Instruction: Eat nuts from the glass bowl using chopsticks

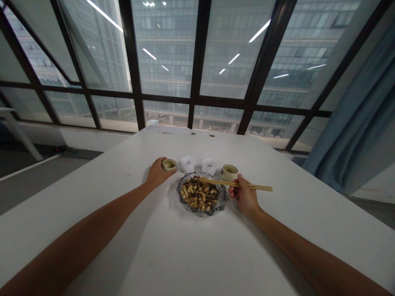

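Observation:
A glass dish (182, 198) of mixed nuts and seeds sits at the middle of the white table (173, 255). My right hand (244, 196) is closed on a pair of wooden chopsticks (247, 186), whose tips reach left over the dish. My left hand (157, 174) rests on the table left of the dish, its fingers wrapped round a small beige cup (169, 165). A second beige cup (229, 172) stands just beyond my right hand. Two small white square cups (187, 163) (209, 166) stand between the beige ones, behind the dish.
Papers (168, 129) and a small brown object (211, 135) lie at the table's far edge. Beyond is a wall of dark-framed windows (197, 82). A blue curtain (358, 123) hangs at the right. Another white table's leg (21, 137) shows at far left.

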`<state>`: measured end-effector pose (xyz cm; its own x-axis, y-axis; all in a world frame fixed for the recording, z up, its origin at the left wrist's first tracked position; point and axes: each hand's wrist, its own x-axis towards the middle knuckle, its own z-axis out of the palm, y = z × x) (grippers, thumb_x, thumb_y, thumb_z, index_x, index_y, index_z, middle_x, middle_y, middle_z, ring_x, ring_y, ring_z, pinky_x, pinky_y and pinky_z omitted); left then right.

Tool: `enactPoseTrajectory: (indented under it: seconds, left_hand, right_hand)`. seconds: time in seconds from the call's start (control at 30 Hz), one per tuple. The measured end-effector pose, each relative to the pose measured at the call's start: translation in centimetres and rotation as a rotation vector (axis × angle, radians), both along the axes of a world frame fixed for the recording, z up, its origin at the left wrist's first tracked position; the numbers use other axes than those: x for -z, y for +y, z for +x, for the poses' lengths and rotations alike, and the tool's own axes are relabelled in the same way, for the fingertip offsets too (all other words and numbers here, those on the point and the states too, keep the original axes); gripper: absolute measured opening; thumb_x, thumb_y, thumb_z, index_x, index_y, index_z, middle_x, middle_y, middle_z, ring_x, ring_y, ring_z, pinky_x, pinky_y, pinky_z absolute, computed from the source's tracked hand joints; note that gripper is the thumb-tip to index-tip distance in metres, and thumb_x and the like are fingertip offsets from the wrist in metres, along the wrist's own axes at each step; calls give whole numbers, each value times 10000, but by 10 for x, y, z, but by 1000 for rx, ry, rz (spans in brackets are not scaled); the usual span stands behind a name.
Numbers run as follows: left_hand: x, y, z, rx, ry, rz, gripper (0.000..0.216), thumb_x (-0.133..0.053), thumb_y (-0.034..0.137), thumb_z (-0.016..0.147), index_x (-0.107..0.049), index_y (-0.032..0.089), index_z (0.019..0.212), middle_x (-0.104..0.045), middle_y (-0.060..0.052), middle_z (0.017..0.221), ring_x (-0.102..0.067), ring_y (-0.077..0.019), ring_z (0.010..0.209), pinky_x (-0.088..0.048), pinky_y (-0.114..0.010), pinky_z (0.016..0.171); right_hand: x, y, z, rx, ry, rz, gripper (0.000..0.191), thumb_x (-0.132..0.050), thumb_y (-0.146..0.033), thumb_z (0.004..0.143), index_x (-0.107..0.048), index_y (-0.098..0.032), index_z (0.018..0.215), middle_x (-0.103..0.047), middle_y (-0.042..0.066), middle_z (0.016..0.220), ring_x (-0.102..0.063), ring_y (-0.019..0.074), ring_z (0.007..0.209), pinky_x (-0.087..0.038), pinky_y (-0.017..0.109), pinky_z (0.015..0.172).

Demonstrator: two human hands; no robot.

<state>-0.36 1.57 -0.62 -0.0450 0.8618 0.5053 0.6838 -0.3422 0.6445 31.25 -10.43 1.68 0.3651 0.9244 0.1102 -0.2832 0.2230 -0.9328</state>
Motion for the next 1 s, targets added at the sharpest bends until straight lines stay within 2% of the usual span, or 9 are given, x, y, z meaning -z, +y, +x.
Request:
enactPoseTrajectory:
  seconds: [0.17,0.3,0.43,0.53,0.63,0.77,0.9,1.0]
  left_hand:
    - [1,4,-6,-59,26,-77,686,-788,519,697,-543,210,1259,-656,-132,1247,-647,-295,1120,-511,-416,954]
    - [-15,6,-9,-66,157,-24,724,-793,520,686,-548,224,1298,-636,-137,1302,-604,-327,1197,-459,-450,1027]
    - [-38,9,11,57,338,63,671,-760,528,732,-582,217,1299,-660,-145,1298,-578,-369,1241,-377,-502,1106]
    - [-50,13,36,139,432,46,710,-751,529,742,-567,193,1340,-686,-167,1245,-603,-391,1212,-367,-519,1100]
    - [-56,19,55,192,459,-39,756,-769,523,715,-549,179,1351,-708,-176,1194,-633,-401,1171,-402,-516,1056]
    - [-59,22,61,241,496,-98,728,-752,389,733,-509,166,1382,-720,-166,1168,-663,-375,1122,-450,-488,1010]
    - [-59,19,54,391,466,85,731,-750,206,681,-528,203,1378,-647,-140,1323,-608,-341,1215,-442,-462,1067]
    - [-60,15,48,490,498,237,700,-668,100,685,-549,239,1360,-605,-96,1384,-541,-301,1298,-391,-455,1138]
  right_hand:
    - [1,2,0,16,22,11,513,-809,-655,656,-577,-199,652,-604,6,442,-503,121,335,-364,220,310]
    - [2,4,0,25,38,26,498,-807,-651,662,-579,-209,671,-620,3,464,-521,129,353,-389,231,325]
    - [3,5,0,36,65,-2,491,-801,-644,679,-583,-205,689,-622,6,471,-534,128,367,-406,229,339]
    - [3,5,0,47,80,-16,504,-795,-659,677,-584,-202,691,-614,0,463,-527,124,358,-391,222,331]
    - [2,5,-1,51,76,-5,540,-799,-698,636,-585,-204,675,-613,0,454,-518,123,349,-379,218,322]
    - [-1,0,-5,39,5,51,588,-787,-751,603,-589,-199,637,-606,5,443,-508,121,336,-372,221,321]
    - [-6,-9,-10,15,-191,147,586,-722,-761,699,-627,-186,636,-618,19,465,-529,128,359,-403,238,351]
    - [-7,-14,-11,17,-315,219,584,-674,-755,761,-642,-182,652,-629,24,488,-540,130,383,-426,247,374]
